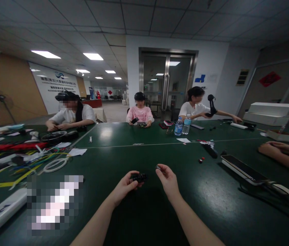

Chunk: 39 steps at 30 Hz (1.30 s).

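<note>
Above the dark green table [144,159], my left hand [127,186] is closed around a small black object with an uneven outline [139,177]; its kind is too small and dark to make out. A little to the right, my right hand [168,179] pinches a tiny greyish piece [158,167] between thumb and forefinger. The two hands are apart, with a narrow gap between the piece and the black object. Fingers of my left hand hide part of what it holds.
On the right lie a phone on a white block [245,169], with cables, and small red-black bits [201,160]. Coiled cable [55,165] and a white bar [4,213] occupy the left. Bottles [178,127] stand farther back. Several people sit around; one person's hands [272,149] rest at right.
</note>
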Each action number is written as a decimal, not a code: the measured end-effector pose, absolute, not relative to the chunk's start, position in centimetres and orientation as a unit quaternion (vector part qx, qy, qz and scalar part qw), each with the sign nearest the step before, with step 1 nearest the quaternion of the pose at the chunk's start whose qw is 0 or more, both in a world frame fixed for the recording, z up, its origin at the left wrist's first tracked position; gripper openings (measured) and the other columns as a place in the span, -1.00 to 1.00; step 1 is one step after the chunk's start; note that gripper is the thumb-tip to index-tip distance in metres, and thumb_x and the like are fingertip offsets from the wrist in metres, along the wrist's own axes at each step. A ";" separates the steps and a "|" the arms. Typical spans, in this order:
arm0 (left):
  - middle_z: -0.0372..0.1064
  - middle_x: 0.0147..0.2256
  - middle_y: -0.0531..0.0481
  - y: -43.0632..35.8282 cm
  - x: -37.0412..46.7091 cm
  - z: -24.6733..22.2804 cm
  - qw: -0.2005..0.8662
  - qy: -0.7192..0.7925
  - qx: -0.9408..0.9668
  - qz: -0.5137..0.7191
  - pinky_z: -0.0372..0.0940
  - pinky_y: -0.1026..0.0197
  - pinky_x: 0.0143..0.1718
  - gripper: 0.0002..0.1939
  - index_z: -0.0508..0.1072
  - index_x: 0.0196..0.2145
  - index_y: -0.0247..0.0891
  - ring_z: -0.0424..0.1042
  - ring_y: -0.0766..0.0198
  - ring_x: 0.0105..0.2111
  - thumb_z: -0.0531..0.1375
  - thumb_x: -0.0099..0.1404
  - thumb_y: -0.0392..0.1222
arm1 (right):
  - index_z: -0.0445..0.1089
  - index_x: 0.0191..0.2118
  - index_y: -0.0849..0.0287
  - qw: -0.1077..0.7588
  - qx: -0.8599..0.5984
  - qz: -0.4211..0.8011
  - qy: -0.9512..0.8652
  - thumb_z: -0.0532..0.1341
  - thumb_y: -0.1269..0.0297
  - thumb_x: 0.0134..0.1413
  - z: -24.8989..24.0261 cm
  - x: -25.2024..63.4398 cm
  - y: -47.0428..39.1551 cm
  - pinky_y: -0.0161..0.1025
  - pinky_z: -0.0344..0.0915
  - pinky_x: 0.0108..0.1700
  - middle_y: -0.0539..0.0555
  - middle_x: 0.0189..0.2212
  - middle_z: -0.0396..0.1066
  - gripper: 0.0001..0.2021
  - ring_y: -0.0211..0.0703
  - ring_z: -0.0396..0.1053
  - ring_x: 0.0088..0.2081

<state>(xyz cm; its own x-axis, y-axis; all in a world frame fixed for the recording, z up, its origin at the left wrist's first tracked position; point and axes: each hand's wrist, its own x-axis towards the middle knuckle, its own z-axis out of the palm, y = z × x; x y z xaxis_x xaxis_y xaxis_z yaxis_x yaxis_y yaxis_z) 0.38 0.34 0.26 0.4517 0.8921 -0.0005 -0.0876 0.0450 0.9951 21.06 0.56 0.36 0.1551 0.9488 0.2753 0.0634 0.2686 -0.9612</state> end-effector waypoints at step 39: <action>0.37 -0.30 -0.05 0.6 0.6 -0.5 0.627 0.337 0.569 0.412 0.20 0.19 -0.26 -0.62 0.27 -0.11 -0.24 0.37 0.21 -0.29 0.20 0.11 -0.12 | 0.40 -0.20 0.01 0.449 -0.413 0.375 -0.698 0.17 0.35 -0.07 -0.1 18.9 -0.7 -0.11 0.21 -0.05 0.02 -0.13 0.33 -0.76 -0.10 0.27 -0.06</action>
